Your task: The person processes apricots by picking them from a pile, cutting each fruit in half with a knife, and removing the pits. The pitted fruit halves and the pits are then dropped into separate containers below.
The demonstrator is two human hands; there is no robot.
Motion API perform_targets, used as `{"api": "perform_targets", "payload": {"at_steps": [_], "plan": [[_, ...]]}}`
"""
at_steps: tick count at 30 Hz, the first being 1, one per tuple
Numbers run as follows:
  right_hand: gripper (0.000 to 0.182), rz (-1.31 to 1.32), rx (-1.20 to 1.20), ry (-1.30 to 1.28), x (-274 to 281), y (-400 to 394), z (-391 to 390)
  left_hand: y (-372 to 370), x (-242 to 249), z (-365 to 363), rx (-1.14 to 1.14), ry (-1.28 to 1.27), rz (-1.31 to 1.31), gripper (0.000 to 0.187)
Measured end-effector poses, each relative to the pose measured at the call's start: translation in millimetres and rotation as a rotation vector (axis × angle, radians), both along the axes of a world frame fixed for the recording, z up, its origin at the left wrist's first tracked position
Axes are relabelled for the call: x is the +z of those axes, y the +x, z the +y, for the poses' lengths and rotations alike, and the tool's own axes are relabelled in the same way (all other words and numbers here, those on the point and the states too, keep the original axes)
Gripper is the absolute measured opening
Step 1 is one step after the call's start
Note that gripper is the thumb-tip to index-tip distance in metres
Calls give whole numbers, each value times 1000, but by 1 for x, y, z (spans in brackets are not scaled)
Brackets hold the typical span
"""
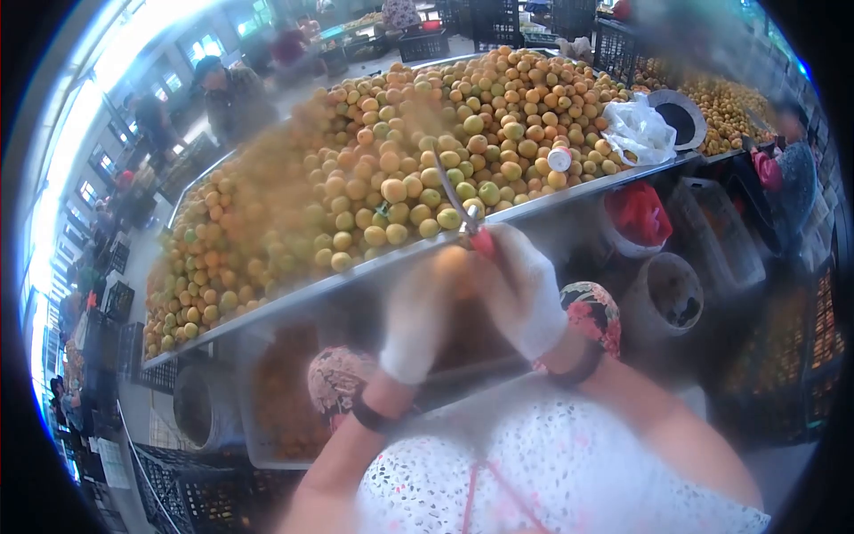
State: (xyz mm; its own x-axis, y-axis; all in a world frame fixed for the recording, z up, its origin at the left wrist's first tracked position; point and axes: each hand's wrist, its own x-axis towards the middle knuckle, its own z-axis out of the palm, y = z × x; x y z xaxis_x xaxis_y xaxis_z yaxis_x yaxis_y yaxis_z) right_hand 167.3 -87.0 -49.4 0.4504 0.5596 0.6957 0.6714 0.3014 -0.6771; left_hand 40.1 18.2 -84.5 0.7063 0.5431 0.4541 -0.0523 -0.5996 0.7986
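Both of my hands wear white gloves and meet at the near edge of a large metal-rimmed table (356, 278). My left hand (414, 311), blurred, is closed around a round orange fruit (454, 260). Gripped in my right hand (527, 292) is a red-handled tool (481, 241), right beside that fruit. From the tool's metal head a thin curved strip points up over the pile. Just beyond my hands lies a heap of round yellow-orange and greenish fruit (391, 189). The lens is hazy around my fingers.
A white can (559, 159), a clear plastic bag (639, 129) and a dark round container (678, 120) sit at the heap's right. Below are a bucket with a red bag (636, 218), another bucket (663, 294) and a tub (294, 400). A person (792, 173) is at right; others stand behind.
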Motion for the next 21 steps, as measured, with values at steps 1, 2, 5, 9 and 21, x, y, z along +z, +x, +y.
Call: {"api": "perform_targets", "payload": {"at_steps": [1,2,5,9,21], "plan": [[8,-13,-12,13,4,-2,-3,3,-7,-12,-93,-433,-32,45],[8,111,63,-24,7,-6,-7,-1,-6,-20,-123,-417,-44,45],[13,221,128,83,11,-16,-12,-2,21,-44,-235,-558,-239,57],[22,110,90,26,25,-19,-22,-9,-2,-46,-356,-747,-364,55],[23,-354,25,22,8,-8,-20,45,-2,-17,-208,-1539,-318,49]]}}
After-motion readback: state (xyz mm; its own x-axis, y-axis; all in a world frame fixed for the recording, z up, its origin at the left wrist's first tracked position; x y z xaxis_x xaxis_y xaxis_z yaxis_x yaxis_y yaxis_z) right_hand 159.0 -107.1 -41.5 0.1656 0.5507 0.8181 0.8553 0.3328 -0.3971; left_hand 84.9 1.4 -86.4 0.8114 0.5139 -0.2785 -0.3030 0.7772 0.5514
